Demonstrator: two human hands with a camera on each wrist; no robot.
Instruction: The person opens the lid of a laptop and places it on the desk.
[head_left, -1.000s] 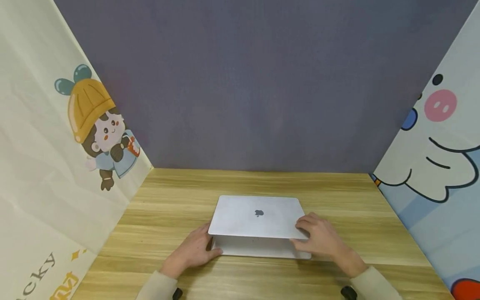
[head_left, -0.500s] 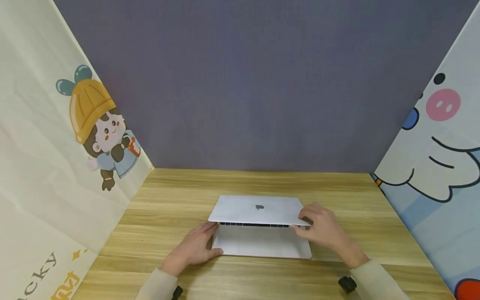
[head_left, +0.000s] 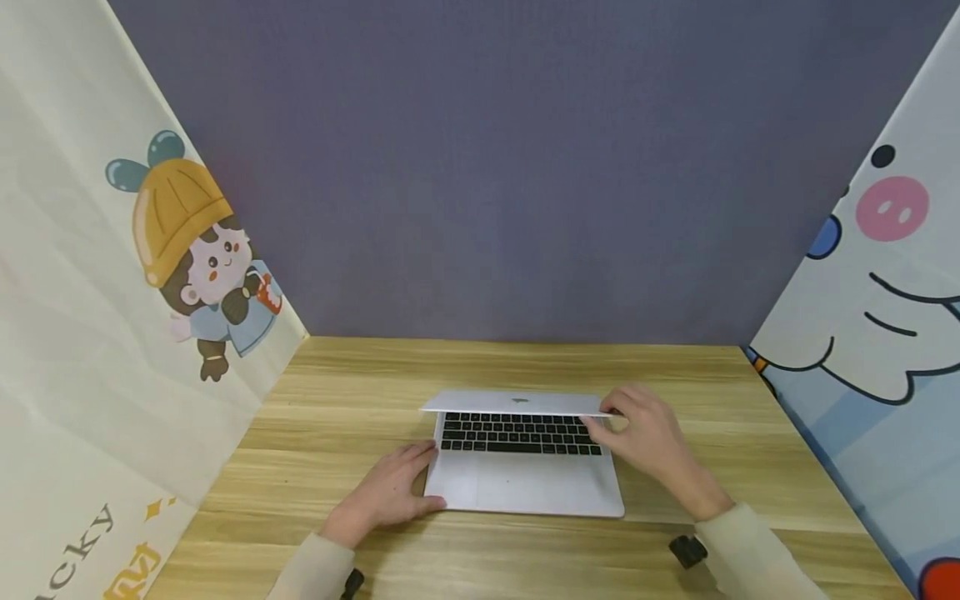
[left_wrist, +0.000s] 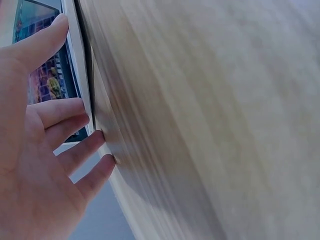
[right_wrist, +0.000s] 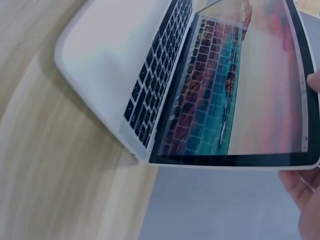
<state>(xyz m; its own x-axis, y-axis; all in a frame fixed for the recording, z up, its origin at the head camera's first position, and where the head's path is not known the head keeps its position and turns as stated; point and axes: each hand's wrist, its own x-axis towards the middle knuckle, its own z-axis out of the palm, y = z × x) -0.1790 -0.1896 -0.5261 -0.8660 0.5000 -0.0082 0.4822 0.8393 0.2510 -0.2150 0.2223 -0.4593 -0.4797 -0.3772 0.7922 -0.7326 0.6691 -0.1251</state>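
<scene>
A silver laptop [head_left: 525,486] lies on the wooden table, its lid [head_left: 480,402] tilted up above the black keyboard [head_left: 517,435]. My right hand [head_left: 651,437] pinches the lid's right front corner, thumb on the screen side and fingers behind. In the right wrist view the screen [right_wrist: 270,100] is lit with a colourful picture and reflects the keys. Along the left edge of the base rests my left hand [head_left: 388,493], its thumb near the front corner. The left wrist view shows its fingers [left_wrist: 62,110] fairly straight and spread, touching that side.
The wooden table [head_left: 360,375] reaches back to a grey-purple panel [head_left: 510,167]. A cream wall sheet [head_left: 67,333] with a cartoon child stands at the left, and a cartoon-printed sheet [head_left: 847,333] at the right. Black wrist devices [head_left: 687,551] sit below the cuffs.
My right hand has lifted the laptop lid up and back from nearly closed, uncovering the keyboard. The left hand has stayed at the base's left edge.
</scene>
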